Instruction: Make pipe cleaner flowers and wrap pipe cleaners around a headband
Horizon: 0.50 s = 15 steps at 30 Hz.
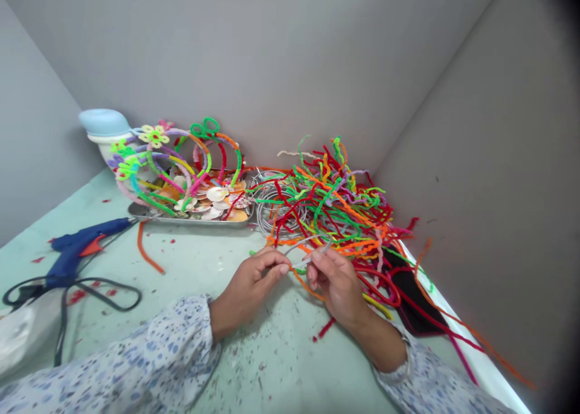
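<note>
My left hand [254,287] pinches a pale grey wire hoop [304,240] between thumb and index finger, in the middle of the view. An orange pipe cleaner [306,286] runs from those fingertips towards my right palm. My right hand [338,281] has its fingers closed on the other side of the hoop, close to the left fingertips. Just beyond both hands lies a tangled pile of coloured pipe cleaners [335,202]. Coils of silver wire [269,217] lie partly under that pile. Exactly how the orange pipe cleaner meets the hoop is hidden by my fingers.
A metal tray [203,222] holds seashells [217,194] and several pipe-cleaner-covered hoops [208,154]. Behind it is a white container with a blue top [105,122]. A blue glue gun [86,245] with a looped cord lies left. Walls [272,57] enclose the table.
</note>
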Each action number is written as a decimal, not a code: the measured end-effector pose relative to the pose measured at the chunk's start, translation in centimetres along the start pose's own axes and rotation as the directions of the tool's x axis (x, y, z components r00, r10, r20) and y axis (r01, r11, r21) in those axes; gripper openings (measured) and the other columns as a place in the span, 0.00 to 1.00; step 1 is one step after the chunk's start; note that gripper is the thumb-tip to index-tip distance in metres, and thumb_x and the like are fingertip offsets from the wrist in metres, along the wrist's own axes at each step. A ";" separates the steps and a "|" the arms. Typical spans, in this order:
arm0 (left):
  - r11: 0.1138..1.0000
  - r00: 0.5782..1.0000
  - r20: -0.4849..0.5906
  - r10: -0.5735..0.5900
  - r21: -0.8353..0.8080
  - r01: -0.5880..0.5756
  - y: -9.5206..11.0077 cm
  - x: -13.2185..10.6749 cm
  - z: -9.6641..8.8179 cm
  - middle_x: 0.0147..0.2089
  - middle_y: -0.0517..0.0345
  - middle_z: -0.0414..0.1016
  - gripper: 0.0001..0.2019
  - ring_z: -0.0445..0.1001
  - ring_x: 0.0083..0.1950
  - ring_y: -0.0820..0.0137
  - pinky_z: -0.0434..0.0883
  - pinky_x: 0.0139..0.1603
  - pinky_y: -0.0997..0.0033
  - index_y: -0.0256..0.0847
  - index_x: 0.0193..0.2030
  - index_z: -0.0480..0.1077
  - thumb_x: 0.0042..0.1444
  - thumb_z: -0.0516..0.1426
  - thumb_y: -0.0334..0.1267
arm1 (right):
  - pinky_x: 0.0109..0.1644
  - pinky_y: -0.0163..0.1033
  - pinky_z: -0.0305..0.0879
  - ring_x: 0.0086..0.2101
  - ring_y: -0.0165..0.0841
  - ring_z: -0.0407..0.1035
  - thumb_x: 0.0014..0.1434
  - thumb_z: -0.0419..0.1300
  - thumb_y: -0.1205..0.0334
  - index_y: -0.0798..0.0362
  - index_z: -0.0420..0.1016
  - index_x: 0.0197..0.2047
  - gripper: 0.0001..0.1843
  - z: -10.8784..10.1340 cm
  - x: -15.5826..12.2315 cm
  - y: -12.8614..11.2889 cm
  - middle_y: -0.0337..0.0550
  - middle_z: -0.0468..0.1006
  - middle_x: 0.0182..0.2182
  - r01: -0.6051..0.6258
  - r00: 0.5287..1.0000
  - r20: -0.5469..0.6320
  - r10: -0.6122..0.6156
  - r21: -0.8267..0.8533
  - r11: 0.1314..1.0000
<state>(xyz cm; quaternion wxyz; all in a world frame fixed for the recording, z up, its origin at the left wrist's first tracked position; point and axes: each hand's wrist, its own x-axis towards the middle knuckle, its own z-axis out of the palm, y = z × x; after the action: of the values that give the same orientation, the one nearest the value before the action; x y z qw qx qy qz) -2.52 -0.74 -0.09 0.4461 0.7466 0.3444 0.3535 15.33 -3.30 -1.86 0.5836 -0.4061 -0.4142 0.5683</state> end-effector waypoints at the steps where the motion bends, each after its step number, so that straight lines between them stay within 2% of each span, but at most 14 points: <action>1: 1.000 1.000 0.005 0.001 0.000 -0.001 0.0 0.0 0.0 0.36 0.57 0.70 0.11 0.68 0.41 0.69 0.63 0.45 0.71 0.38 0.37 0.71 0.63 0.50 0.40 | 0.24 0.31 0.56 0.19 0.24 0.60 0.60 0.58 0.57 0.55 0.68 0.23 0.16 0.0 0.0 0.0 0.35 0.69 0.18 -0.003 1.000 0.006 0.003 -0.007 1.000; 10: 1.000 0.988 0.150 0.028 -0.007 -0.028 0.7 0.1 -0.4 0.36 0.57 0.72 0.13 0.68 0.40 0.68 0.63 0.45 0.70 0.39 0.37 0.72 0.63 0.48 0.39 | 0.24 0.31 0.56 0.19 0.25 0.61 0.59 0.59 0.57 0.55 0.72 0.27 0.13 -0.1 -0.1 0.1 0.35 0.70 0.18 0.002 1.000 0.026 -0.001 -0.038 0.999; 15: 0.990 0.986 0.164 -0.038 -0.129 0.059 0.7 -0.1 -0.1 0.36 0.57 0.71 0.12 0.68 0.39 0.68 0.64 0.44 0.70 0.39 0.38 0.70 0.63 0.48 0.41 | 0.23 0.30 0.56 0.19 0.25 0.60 0.59 0.59 0.57 0.54 0.72 0.27 0.12 0.0 0.0 0.0 0.35 0.70 0.17 0.010 1.000 0.000 -0.010 -0.003 1.000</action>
<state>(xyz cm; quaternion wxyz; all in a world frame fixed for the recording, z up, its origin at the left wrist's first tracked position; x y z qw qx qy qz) -2.51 -0.99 0.52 0.5299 0.7326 0.3009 0.3033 15.32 -3.35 -1.86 0.5857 -0.4053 -0.4170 0.5646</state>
